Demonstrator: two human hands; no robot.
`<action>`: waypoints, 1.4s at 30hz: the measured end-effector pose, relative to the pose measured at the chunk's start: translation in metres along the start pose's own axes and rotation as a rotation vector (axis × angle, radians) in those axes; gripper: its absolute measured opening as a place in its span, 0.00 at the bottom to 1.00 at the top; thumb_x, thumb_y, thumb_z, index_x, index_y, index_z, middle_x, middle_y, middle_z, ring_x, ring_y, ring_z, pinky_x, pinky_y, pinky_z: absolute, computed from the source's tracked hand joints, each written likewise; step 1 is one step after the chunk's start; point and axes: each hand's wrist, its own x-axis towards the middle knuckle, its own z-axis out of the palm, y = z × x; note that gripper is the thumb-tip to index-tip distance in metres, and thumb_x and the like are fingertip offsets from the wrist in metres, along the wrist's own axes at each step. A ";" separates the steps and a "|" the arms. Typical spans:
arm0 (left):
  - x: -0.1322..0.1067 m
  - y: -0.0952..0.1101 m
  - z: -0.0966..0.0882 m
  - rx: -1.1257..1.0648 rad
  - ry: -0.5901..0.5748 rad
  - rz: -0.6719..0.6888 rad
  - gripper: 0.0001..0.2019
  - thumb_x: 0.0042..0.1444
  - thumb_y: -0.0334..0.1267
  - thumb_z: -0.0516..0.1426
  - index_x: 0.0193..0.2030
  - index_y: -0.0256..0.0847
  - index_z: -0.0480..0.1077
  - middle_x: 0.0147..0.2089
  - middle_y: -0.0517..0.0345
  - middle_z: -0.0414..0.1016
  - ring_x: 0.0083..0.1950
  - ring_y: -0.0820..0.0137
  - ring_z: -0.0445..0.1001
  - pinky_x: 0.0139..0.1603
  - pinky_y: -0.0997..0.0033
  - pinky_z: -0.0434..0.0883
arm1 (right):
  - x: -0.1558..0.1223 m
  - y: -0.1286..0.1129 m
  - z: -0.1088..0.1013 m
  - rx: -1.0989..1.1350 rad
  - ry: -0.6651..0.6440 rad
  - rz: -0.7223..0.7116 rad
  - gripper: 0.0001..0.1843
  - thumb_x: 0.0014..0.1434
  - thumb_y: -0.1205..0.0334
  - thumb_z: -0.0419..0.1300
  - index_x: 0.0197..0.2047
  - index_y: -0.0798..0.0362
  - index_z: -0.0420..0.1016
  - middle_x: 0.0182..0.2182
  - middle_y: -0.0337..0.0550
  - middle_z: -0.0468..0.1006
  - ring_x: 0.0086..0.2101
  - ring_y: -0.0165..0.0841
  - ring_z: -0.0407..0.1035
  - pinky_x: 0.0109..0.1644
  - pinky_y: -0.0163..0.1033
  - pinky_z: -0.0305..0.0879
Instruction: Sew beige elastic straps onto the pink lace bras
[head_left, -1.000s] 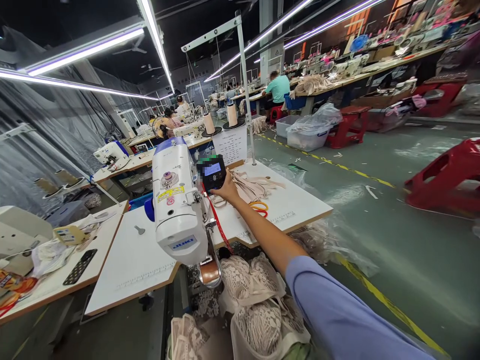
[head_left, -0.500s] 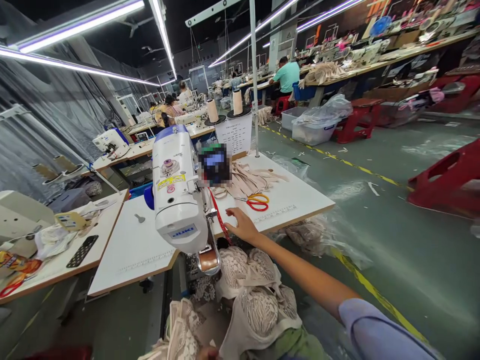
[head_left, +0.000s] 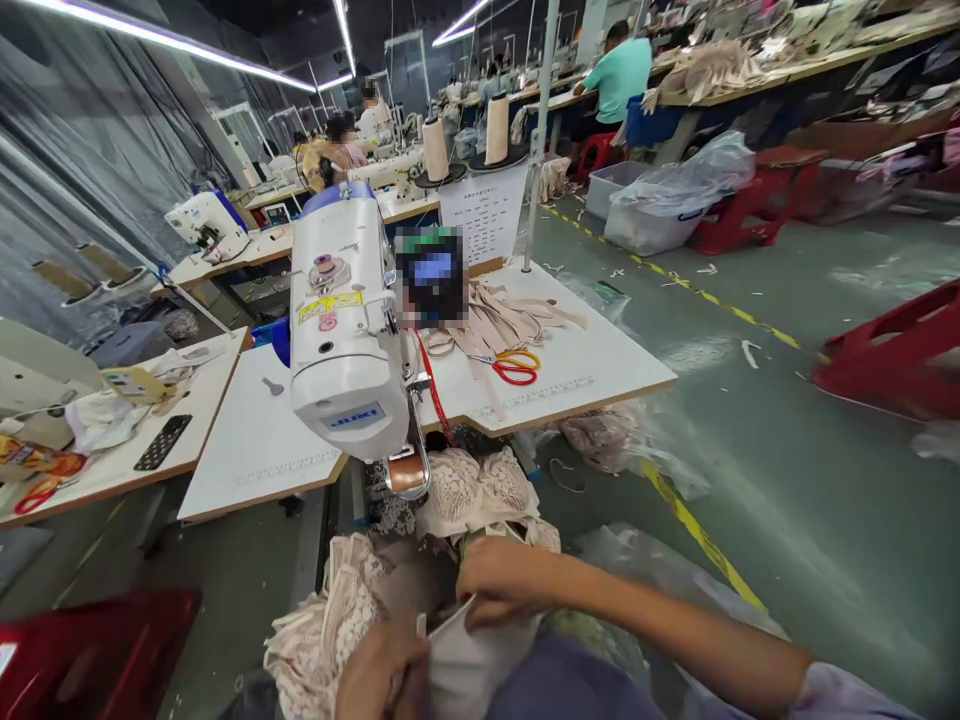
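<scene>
My left hand [head_left: 384,668] is low in the view, fingers closed on the edge of a beige bra [head_left: 486,655] in my lap. Opposite it, my right hand [head_left: 504,578] pinches the same bra's upper edge, fingers curled over it. Another beige lace bra [head_left: 459,482] hangs just beyond, below the arm of the white sewing machine [head_left: 341,340]. More lace bras [head_left: 330,625] lie heaped to the left of my left hand. The lower part of the held bra is partly hidden by my hands.
On the white table [head_left: 600,375] lie orange-and-red scissors [head_left: 517,366] and a bundle of beige straps [head_left: 502,318]. A red strip [head_left: 433,385] runs down beside the machine. Thread cones [head_left: 496,130] stand behind. Red stools [head_left: 97,640] are on the floor at both sides.
My right hand has come back from the table edge by the red strip, down to the bra in my lap. My left hand has risen further into view. The camera has tilted down.
</scene>
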 end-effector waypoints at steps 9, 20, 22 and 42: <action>0.024 -0.015 -0.034 -0.020 0.419 -0.317 0.09 0.58 0.41 0.61 0.43 0.41 0.76 0.39 0.58 0.78 0.39 0.71 0.75 0.41 0.74 0.72 | -0.087 0.011 -0.046 -0.076 0.034 0.450 0.23 0.71 0.48 0.44 0.38 0.48 0.77 0.31 0.45 0.79 0.32 0.37 0.72 0.34 0.39 0.59; 0.035 -0.056 -0.025 0.224 0.197 -0.265 0.13 0.63 0.44 0.54 0.45 0.39 0.75 0.41 0.53 0.79 0.41 0.67 0.75 0.43 0.70 0.70 | -0.183 0.001 -0.132 0.422 -0.181 0.885 0.22 0.62 0.40 0.53 0.36 0.49 0.76 0.28 0.42 0.69 0.28 0.31 0.62 0.32 0.37 0.61; 0.035 -0.057 -0.025 0.237 0.202 -0.275 0.13 0.63 0.44 0.54 0.45 0.39 0.75 0.42 0.53 0.79 0.42 0.66 0.76 0.43 0.70 0.70 | -0.198 0.010 -0.137 0.521 -0.143 0.979 0.24 0.60 0.37 0.55 0.41 0.49 0.76 0.26 0.39 0.66 0.26 0.30 0.59 0.30 0.37 0.60; 0.033 -0.088 -0.004 0.092 0.254 -0.485 0.18 0.57 0.49 0.56 0.46 0.38 0.75 0.41 0.54 0.77 0.40 0.65 0.73 0.43 0.67 0.70 | -0.184 0.029 -0.108 1.169 1.744 0.595 0.26 0.64 0.76 0.40 0.41 0.47 0.77 0.35 0.36 0.78 0.27 0.17 0.69 0.34 0.27 0.68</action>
